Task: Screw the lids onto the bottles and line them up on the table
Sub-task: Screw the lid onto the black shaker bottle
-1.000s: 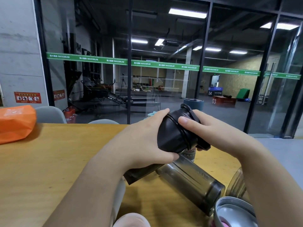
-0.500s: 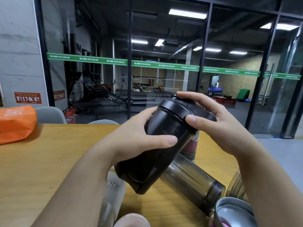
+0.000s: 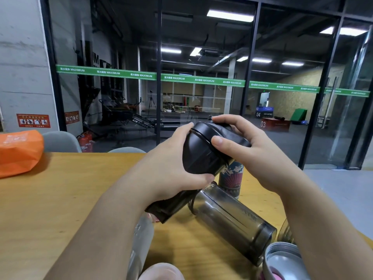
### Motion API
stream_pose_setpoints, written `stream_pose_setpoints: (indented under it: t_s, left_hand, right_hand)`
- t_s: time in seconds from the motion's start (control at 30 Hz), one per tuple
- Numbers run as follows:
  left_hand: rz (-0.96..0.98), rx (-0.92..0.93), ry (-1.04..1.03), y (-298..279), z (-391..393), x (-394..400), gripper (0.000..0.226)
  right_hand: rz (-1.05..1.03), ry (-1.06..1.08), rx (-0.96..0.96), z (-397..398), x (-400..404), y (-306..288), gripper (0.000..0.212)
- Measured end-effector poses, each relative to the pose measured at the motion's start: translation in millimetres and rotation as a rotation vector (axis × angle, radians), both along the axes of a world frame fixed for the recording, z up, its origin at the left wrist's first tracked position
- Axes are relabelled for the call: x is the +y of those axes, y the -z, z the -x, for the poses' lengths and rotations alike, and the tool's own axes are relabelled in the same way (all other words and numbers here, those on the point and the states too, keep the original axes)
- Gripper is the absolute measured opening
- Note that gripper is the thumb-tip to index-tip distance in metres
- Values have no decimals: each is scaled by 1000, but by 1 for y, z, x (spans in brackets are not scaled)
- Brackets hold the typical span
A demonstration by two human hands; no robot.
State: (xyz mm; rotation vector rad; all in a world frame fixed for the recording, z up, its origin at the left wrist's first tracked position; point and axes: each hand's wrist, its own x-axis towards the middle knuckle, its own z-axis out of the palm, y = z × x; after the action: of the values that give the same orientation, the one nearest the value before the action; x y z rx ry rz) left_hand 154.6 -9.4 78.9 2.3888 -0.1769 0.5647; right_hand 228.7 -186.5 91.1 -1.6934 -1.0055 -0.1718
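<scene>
Over wooden table (image 3: 60, 199), black shaker bottle (image 3: 199, 158) held tilted in the air, left hand (image 3: 167, 166) wrapped round its body, right hand (image 3: 248, 146) curled over black lid (image 3: 222, 134); probably light, stiff, smooth plastic, slippery, best gripped mid-body while twisting at the lid's rim

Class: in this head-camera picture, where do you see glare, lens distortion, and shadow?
Head view: ceiling lights glare brightly behind the glass; the wide lens bows the wall edge at left; the black bottle held in both hands casts a soft shadow on the table.
</scene>
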Motion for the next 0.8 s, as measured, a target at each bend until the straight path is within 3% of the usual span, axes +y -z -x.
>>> stream_pose_setpoints:
  t_s: [0.13,0.53,0.8]
  left_hand:
    - [-114,-67,-54,2,-3,-3,106]
    - [-427,-240,-218,7,-9,-7,111]
    - [-304,-212,-166,6,-8,-6,107]
  right_hand:
    - [-25,19,15,2,2,-1,45]
    - [-177,71,162,1,17,6,30]
    - [-115,77,96,0,11,3,45]
